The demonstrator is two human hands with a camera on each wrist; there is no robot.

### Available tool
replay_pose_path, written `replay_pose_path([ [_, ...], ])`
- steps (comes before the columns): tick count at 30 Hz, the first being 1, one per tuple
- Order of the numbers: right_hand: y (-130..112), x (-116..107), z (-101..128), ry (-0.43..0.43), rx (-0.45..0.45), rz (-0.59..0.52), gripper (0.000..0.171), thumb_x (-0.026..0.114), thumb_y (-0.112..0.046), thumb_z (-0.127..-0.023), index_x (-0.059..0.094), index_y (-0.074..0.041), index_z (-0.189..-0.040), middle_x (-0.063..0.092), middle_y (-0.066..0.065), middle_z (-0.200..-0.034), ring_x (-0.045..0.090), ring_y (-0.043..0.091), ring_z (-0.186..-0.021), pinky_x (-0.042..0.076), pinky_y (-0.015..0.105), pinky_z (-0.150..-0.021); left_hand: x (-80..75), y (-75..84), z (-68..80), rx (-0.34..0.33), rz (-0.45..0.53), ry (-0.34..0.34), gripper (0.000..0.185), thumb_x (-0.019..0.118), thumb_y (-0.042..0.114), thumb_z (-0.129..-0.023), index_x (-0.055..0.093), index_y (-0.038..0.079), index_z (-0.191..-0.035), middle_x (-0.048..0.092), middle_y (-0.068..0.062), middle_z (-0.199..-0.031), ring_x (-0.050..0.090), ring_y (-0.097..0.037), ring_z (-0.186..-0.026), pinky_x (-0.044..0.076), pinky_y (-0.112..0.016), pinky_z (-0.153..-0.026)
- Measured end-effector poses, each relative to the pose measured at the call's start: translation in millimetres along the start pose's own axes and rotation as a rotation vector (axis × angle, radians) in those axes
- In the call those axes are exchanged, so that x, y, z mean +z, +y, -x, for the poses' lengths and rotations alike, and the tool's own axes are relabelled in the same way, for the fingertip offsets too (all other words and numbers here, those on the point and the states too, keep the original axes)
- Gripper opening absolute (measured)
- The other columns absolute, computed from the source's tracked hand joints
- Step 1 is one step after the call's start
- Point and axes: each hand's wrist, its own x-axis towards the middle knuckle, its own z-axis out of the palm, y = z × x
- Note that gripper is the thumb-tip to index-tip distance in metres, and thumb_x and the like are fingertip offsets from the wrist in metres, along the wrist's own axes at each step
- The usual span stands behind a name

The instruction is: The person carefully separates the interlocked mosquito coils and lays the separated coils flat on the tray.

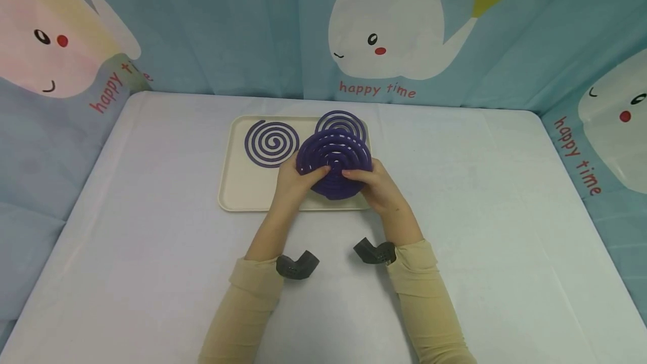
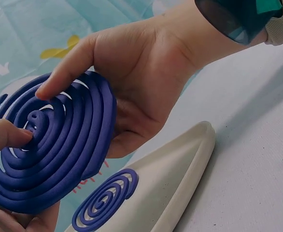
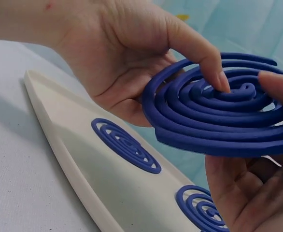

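Observation:
Both hands hold a dark blue-purple mosquito coil (image 1: 335, 148) above a cream tray, one hand on each side. My left hand (image 1: 292, 180) grips its left edge, thumb on the top face near the centre and fingers underneath. On the opposite edge, my right hand (image 1: 380, 189) does the same, its thumb (image 3: 206, 60) bent down close to the spiral's middle. The held coil's turns look tightly packed, and some stand at different heights. Another flat coil (image 1: 272, 144) lies at the tray's left, and a further coil (image 1: 340, 118) at its back right is partly hidden behind the held one.
The shallow rectangular tray (image 1: 247, 198) has a raised rim and stands on a white-covered table (image 1: 167, 229). Blue curtains (image 1: 242, 27) printed with whales rise behind and beside the table. A dark wrist-worn device (image 1: 298, 265) sits at each cuff.

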Motion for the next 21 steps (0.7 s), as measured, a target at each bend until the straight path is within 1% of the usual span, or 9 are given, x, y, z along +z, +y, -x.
replay_pose_path([
  [3,1.3,-1.7,-0.1,-0.029,0.002,-0.025,0.056,0.049,-0.002,-0.08,0.04,0.013,-0.133,0.061,0.001,-0.112,0.055,0.017,-0.108,0.036,0.04,-0.105,0.4,-0.2,0.3,-0.006,0.014,0.001,0.054,0.073,0.009,-0.077,0.054,-0.003,-0.126,0.06,-0.02,-0.121,0.056,-0.03,-0.114,0.044,-0.036,-0.1],
  [5,2.3,-2.8,-0.4,-0.044,0.003,-0.042,0.054,0.048,-0.004,-0.081,0.042,0.01,-0.133,0.061,0.001,-0.113,0.054,0.017,-0.11,0.034,0.041,-0.106,0.6,-0.7,0.0,-0.012,0.015,0.003,0.053,0.072,0.009,-0.077,0.054,-0.003,-0.126,0.06,-0.02,-0.121,0.057,-0.03,-0.114,0.044,-0.036,-0.1],
  [7,3.2,-4.5,-0.7,-0.041,0.004,-0.06,0.045,0.048,-0.005,-0.082,0.051,0.004,-0.126,0.062,0.0,-0.111,0.055,0.017,-0.107,0.034,0.04,-0.105,0.9,-1.2,0.0,-0.019,0.005,0.006,0.052,0.072,0.009,-0.078,0.055,-0.004,-0.125,0.061,-0.021,-0.119,0.057,-0.03,-0.113,0.044,-0.036,-0.099],
  [10,4.1,-6.9,-1.2,-0.026,0.006,-0.087,0.031,0.048,-0.005,-0.083,0.064,-0.007,-0.109,0.066,-0.001,-0.103,0.058,0.015,-0.1,0.036,0.037,-0.1,1.2,-1.9,-0.4,-0.034,-0.005,-0.005,0.052,0.072,0.009,-0.078,0.055,-0.004,-0.125,0.061,-0.021,-0.119,0.057,-0.03,-0.113,0.043,-0.037,-0.1],
  [12,4.3,-8.0,-1.6,-0.019,0.009,-0.1,0.028,0.047,-0.005,-0.083,0.068,-0.013,-0.1,0.067,-0.001,-0.099,0.059,0.013,-0.096,0.037,0.035,-0.098,1.2,-2.1,-0.6,-0.04,-0.01,-0.012,0.051,0.072,0.01,-0.078,0.055,-0.004,-0.125,0.061,-0.021,-0.119,0.057,-0.03,-0.113,0.043,-0.037,-0.1],
  [16,4.5,-8.8,-1.9,-0.03,0.02,-0.109,0.029,0.045,-0.005,-0.084,0.069,-0.015,-0.097,0.068,-0.002,-0.096,0.059,0.012,-0.095,0.035,0.035,-0.097,0.4,-2.2,-1.1,-0.043,0.001,-0.016,0.051,0.072,0.01,-0.078,0.055,-0.003,-0.125,0.061,-0.02,-0.119,0.057,-0.029,-0.112,0.042,-0.036,-0.101],
  [21,3.5,-7.5,-1.7,-0.012,0.011,-0.08,0.03,0.047,-0.001,-0.082,0.068,-0.015,-0.098,0.067,-0.002,-0.098,0.058,0.013,-0.097,0.034,0.037,-0.101,-0.5,-2.8,-2.0,-0.034,-0.006,-0.003,0.049,0.074,0.011,-0.078,0.057,-0.005,-0.121,0.062,-0.021,-0.117,0.058,-0.029,-0.11,0.043,-0.037,-0.099],
])
